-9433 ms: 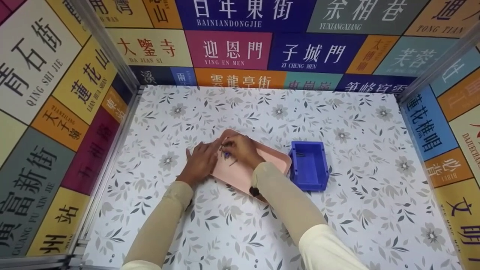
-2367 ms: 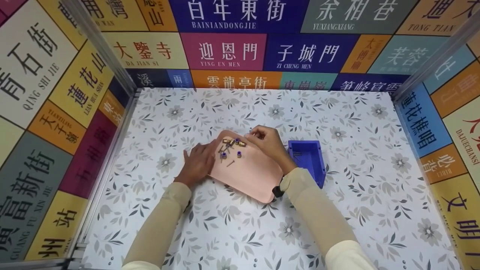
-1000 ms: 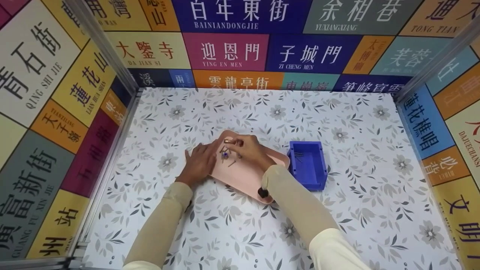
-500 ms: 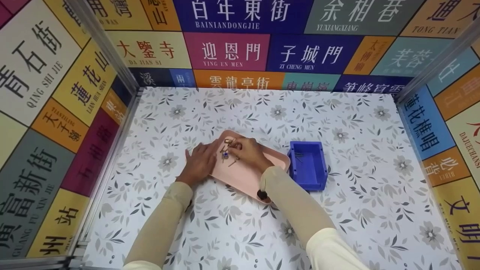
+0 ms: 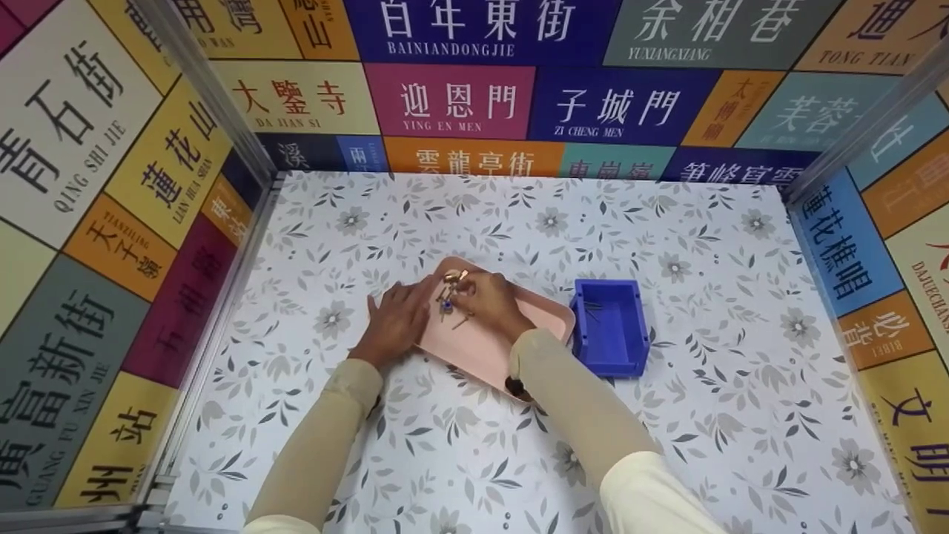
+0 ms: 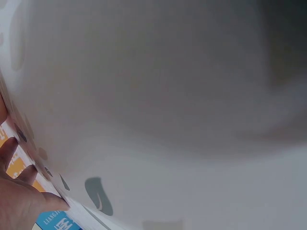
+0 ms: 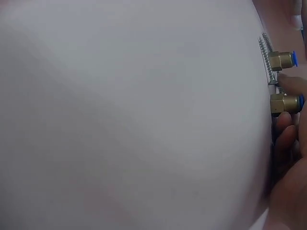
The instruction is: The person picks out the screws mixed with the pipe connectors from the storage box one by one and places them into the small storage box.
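My left hand (image 5: 397,319) lies with spread fingers against the left edge of a pink tray (image 5: 474,348). In the tray's far left corner are brass fittings with blue collars and several screws, one screw (image 5: 463,320) lying apart. My right hand (image 5: 485,300) is over this group, fingers bent, beside a brass fitting (image 5: 463,275). The right wrist view has one fitting (image 7: 283,60) beside screws (image 7: 265,55) and another fitting (image 7: 284,103) between my thumb and fingers. Whether the fingers pinch anything is unclear. Only some left fingers (image 6: 29,175) show in the left wrist view.
A blue bin (image 5: 623,363) with a few screws (image 5: 593,305) inside stands just right of the tray. The floral-covered table (image 5: 415,460) is bounded by sign-printed panels (image 5: 460,96) at the back and both sides.
My right hand came back from the tray's far edge, near the bin, to the hardware in the corner. Over the last second the fittings by its fingertips shifted slightly. The left hand stayed put.
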The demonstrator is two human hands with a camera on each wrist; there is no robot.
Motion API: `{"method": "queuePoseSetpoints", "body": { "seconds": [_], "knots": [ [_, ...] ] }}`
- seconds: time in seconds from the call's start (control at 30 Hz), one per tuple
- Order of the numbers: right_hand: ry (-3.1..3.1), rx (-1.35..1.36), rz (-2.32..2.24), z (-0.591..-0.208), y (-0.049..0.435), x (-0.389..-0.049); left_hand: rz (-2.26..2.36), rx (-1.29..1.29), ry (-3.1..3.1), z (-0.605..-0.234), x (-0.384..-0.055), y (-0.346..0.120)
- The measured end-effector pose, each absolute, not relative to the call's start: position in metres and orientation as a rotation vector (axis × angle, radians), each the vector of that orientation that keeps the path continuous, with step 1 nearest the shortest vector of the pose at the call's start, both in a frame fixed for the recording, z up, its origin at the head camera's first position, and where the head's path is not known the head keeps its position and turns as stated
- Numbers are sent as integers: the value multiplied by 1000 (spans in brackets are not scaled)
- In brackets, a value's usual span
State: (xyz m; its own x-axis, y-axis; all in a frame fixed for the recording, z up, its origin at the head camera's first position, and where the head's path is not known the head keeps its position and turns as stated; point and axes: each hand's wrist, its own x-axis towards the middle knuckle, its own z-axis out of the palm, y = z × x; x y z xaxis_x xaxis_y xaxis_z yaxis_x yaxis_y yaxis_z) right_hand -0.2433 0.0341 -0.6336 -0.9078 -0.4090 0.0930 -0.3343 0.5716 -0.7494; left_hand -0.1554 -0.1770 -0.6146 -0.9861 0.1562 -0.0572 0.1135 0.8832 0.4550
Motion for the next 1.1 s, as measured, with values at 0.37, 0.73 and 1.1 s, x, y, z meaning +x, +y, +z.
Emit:
{"method": "queuePoseSetpoints", "body": {
  "seconds": [0.37, 0.73, 1.1],
  "knots": [
    [2746, -626, -1190, -630, 32, -243, 688, 192, 2938, -613, -157, -176],
    [2733, -654, -1122, -630, 33, -242, 688, 198, 2947, -616, -155, -177],
    [2711, -648, -1090, -628, 34, -244, 659, 173, 2932, -617, -158, -176]
  ]
}}
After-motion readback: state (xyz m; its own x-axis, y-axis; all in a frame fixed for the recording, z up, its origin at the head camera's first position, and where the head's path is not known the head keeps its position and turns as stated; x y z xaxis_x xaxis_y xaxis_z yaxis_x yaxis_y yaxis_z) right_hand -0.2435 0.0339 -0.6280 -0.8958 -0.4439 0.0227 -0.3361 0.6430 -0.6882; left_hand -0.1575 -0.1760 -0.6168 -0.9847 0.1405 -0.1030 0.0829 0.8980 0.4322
